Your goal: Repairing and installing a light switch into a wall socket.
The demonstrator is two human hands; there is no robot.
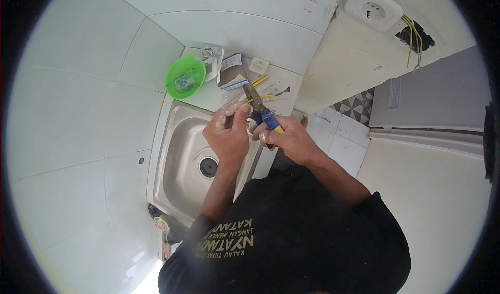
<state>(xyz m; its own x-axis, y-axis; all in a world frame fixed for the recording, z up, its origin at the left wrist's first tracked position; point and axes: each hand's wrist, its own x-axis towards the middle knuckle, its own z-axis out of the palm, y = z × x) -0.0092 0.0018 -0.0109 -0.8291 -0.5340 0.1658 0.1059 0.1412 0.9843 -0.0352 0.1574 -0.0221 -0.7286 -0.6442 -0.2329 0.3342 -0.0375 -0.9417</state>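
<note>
My right hand [292, 140] is wrapped round the blue and yellow handles of a pair of pliers [255, 98]. The worn metal jaws point up and to the left, over the far right corner of the sink. Close beside the jaws, my left hand [229, 130] is closed in a pinch, its fingertips whitish with dust. A short bit of yellow wire [249, 101] shows between those fingertips and the jaws. Whether the jaws grip the wire is too small to tell.
Below my hands lies a steel sink [174, 153]. Beyond it a green bowl [172, 80], an open cardboard box [232, 70] and a white socket [259, 65] rest on the counter. At upper right, another socket [372, 7] sits by a wall hole with loose wires [411, 39].
</note>
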